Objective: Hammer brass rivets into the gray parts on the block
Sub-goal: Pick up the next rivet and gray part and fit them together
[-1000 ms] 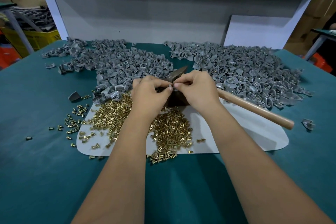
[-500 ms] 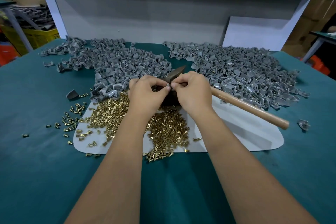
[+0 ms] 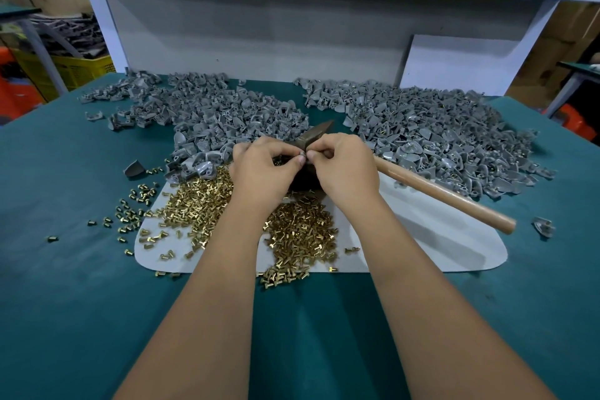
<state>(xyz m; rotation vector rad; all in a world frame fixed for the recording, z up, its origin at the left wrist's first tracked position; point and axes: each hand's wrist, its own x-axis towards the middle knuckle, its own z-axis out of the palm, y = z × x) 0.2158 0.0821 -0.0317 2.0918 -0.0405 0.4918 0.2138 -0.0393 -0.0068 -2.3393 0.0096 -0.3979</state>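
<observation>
Item — small gray part (image 3: 302,157), possibly with a rivet: we find it pinched between left hand (image 3: 264,172) and right hand (image 3: 344,169) fingertips, above the dark block (image 3: 303,180); hammer (image 3: 438,191) handle under the right palm — brass rivets (image 3: 298,230) below.

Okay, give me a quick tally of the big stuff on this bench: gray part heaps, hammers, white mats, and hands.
Gray part heaps: 2
Hammer: 1
White mat: 1
Hands: 2, left hand, right hand
Total: 6

Two hands (image 3: 305,169); one hammer (image 3: 441,195); one white mat (image 3: 438,237); two gray-part heaps (image 3: 227,114); rivets (image 3: 298,230) uncountable.
</observation>
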